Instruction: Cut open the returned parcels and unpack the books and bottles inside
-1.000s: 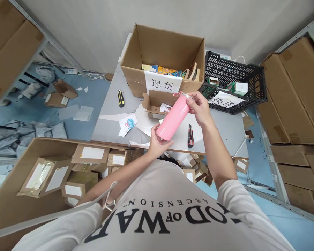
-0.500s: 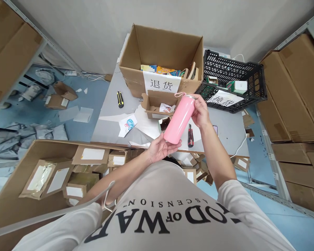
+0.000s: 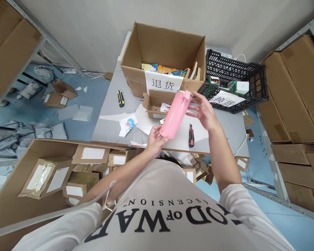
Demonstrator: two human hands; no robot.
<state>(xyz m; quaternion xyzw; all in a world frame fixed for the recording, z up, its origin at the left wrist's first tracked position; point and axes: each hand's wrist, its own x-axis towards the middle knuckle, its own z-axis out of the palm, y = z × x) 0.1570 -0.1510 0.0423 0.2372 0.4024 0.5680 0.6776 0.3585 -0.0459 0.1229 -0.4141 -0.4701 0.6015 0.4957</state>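
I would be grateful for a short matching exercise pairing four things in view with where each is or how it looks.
1. Bottle
2. Yellow knife
3. Red knife
4. Crate

A. Near the front edge of the table
B. Black, with a paper label
C. Held near its base by the left hand
D. Left of the small box

Pairs: 1-C, 2-D, 3-A, 4-B.

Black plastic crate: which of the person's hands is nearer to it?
Right. The right hand, by the top of the pink bottle, is near the left end of the crate; the left hand, holding the bottle's lower end, is farther off to the left.
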